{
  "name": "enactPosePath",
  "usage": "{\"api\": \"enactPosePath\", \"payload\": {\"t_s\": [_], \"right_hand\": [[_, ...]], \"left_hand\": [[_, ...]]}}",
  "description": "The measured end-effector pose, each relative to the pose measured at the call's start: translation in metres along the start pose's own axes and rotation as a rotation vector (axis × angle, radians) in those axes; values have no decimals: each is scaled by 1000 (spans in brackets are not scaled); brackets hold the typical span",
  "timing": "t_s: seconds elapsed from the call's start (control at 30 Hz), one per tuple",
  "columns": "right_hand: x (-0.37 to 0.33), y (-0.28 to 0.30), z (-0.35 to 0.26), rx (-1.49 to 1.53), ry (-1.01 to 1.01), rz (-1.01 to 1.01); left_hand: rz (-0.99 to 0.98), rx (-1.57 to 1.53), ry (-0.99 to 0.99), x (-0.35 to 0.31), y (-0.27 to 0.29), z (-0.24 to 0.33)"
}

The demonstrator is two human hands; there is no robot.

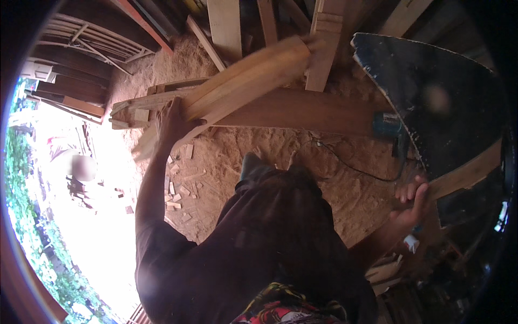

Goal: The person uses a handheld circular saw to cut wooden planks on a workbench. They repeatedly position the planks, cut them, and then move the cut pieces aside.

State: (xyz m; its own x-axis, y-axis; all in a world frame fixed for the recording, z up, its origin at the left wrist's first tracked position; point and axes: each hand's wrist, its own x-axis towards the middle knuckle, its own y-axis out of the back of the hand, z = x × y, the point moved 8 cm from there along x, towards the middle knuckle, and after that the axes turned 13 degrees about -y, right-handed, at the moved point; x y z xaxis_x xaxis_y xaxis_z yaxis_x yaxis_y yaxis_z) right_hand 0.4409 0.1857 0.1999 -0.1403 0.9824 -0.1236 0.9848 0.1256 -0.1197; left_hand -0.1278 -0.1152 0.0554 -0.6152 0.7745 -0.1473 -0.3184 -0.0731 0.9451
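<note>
My left hand is closed around the edge of a long, curved wooden board. The board slants from the lower left up to the far right and is slightly blurred. It lies across a flat brown plank. My right hand is off to the right with its fingers partly bent and apart, and no object shows in it. Close to its fingertips is the end of a wooden strip, beside a large dark panel with a rough, pale edge. A teal power tool sits at the plank's right end, partly hidden by the panel.
A dark cord runs over the sandy floor. Small wood offcuts are scattered below my left hand. Upright boards lean at the far side. Metal frames stand at the far left, near the bright outdoor area.
</note>
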Motion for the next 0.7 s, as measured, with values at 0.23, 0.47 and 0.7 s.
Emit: {"api": "enactPosePath", "payload": {"t_s": [0.23, 0.47, 0.7], "right_hand": [[51, 34, 3, -44, 20, 79], [90, -13, 25, -13, -21, -171], [74, -71, 88, -108, -175, -389]], "left_hand": [[19, 62, 221, -41, -21, 80], [92, -3, 314, -34, -56, 113], [210, -155, 303, -21, -74, 150]]}}
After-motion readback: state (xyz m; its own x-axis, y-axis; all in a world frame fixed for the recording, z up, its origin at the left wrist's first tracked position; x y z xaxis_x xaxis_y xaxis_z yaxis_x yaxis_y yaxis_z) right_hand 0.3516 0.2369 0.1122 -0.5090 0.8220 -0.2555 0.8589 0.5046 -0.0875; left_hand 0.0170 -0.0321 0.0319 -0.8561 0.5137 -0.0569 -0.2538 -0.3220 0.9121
